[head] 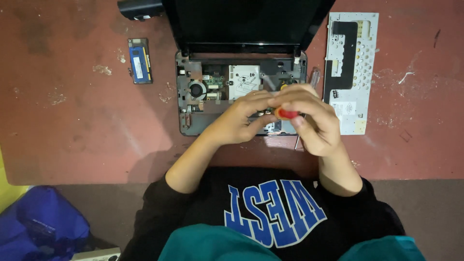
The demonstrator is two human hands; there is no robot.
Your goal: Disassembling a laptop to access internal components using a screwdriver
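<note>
A small opened laptop (193,123) lies on a reddish table (77,121), its keyboard removed so the fan (197,90) and circuit board show. The dark screen (241,19) stands tilted back. My right hand (314,121) grips a red-handled screwdriver (288,114) above the laptop's front right part. My left hand (241,118) rests beside it, fingertips touching the screwdriver near its handle. The tool's tip is hidden under my fingers.
The removed keyboard (352,72) lies face down to the right of the laptop. A blue memory module (139,61) lies at the left, a black battery (140,8) at the back left. A blue bag (43,222) sits on the floor at the lower left.
</note>
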